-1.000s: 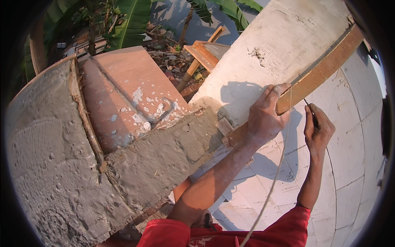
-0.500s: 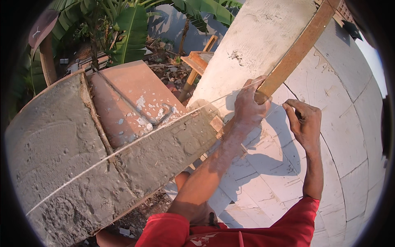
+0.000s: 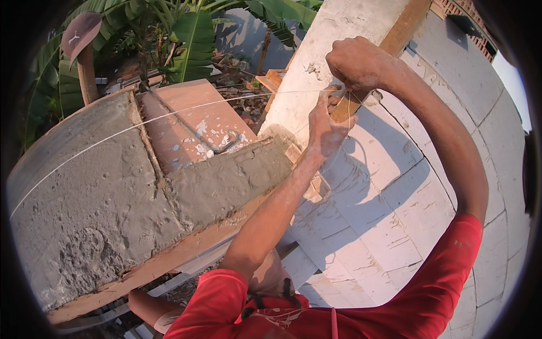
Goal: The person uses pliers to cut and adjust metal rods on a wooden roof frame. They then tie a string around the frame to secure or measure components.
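Note:
A wooden batten [image 3: 403, 28] runs along the pale concrete column, and my left hand [image 3: 326, 129] is closed around its lower end with the fingers partly spread. White string [image 3: 192, 106] stretches from the far left over the wet concrete to my hands. My right hand [image 3: 358, 63] is a fist above the left one, at the batten, with the string pinched in it; its fingertips are mostly hidden. A thin loop of string hangs between and below the two hands.
Fresh grey concrete [image 3: 107, 169] fills a long boarded form at left, beside a pinkish board [image 3: 186, 121] with a bent steel rod on it. The pale block wall [image 3: 395, 164] stands at right. A cap [image 3: 82, 35] hangs on a post, near banana leaves [image 3: 192, 48].
My right hand has moved up and left, from beside the wall to over the batten. The string has lifted off the concrete edge into an arc. My left hand remains at the batten.

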Tool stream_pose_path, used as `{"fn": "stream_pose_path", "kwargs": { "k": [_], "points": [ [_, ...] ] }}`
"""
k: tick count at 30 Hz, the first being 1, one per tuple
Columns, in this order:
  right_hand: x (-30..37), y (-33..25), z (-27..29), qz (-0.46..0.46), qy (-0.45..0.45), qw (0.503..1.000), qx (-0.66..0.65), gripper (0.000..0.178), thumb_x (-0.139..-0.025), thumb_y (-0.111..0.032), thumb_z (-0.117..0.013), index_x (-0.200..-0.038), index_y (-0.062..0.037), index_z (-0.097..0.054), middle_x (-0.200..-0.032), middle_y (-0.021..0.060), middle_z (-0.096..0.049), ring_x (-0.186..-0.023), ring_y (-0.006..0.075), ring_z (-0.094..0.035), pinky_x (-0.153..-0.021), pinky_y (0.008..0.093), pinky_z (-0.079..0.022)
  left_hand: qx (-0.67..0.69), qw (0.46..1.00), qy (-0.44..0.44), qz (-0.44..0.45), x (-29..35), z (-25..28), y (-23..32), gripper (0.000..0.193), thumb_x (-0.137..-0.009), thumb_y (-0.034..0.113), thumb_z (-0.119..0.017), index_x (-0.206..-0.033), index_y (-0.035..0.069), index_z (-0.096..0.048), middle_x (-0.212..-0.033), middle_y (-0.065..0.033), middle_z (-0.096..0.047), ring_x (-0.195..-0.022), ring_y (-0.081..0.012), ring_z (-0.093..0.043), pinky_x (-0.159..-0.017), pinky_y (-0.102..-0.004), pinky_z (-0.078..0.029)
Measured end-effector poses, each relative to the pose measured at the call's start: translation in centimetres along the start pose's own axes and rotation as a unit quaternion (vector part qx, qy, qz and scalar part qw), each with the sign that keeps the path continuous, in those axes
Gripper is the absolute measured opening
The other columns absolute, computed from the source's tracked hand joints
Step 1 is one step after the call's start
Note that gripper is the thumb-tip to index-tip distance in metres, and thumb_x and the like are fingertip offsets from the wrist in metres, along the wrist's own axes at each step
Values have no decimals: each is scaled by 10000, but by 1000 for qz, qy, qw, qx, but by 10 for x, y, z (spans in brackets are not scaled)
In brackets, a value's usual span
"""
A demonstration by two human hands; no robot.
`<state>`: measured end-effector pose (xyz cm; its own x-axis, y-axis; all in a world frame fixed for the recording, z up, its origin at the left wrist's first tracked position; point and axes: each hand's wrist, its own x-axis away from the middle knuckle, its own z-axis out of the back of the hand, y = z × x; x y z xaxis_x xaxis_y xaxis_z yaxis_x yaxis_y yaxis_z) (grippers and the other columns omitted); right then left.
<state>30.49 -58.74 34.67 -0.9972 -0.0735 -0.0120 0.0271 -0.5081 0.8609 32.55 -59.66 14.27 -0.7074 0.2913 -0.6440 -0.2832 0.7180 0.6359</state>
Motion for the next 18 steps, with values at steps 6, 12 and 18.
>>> {"fn": "stream_pose_path", "kwargs": {
  "k": [6, 12, 18],
  "points": [
    [-19, 41, -22, -1, -83, 985, -148, 467, -561, -193, -932, -946, -28, -725, -845, 147, -692, -952, 330, -702, -777, 428, -561, 135, 990, -51, 10, 2, 0, -3, 660, -771, -15, -767, -1380, 110, -543, -1154, -126, -656, -866, -131, -691, -726, -253, -585],
    [-77, 61, -42, -75, -320, 940, -96, 425, -429, -282, -989, -680, -17, -770, -751, 145, -755, -707, 280, -735, -674, 370, -586, 142, 989, -45, 2, 1, 4, 7, 775, -649, 128, -827, -1365, 132, -530, -1074, -74, -609, -940, -190, -562, -855, -334, -476],
    [-90, 74, -62, -59, -248, 958, -132, 341, -517, -237, -927, -712, -14, -761, -755, 152, -744, -704, 269, -717, -668, 378, -576, 104, 991, -54, -70, -13, 15, -24, 785, -637, 154, -832, -1365, 120, -539, -1106, -87, -611, -981, -205, -564, -886, -345, -469]
  ]
}}
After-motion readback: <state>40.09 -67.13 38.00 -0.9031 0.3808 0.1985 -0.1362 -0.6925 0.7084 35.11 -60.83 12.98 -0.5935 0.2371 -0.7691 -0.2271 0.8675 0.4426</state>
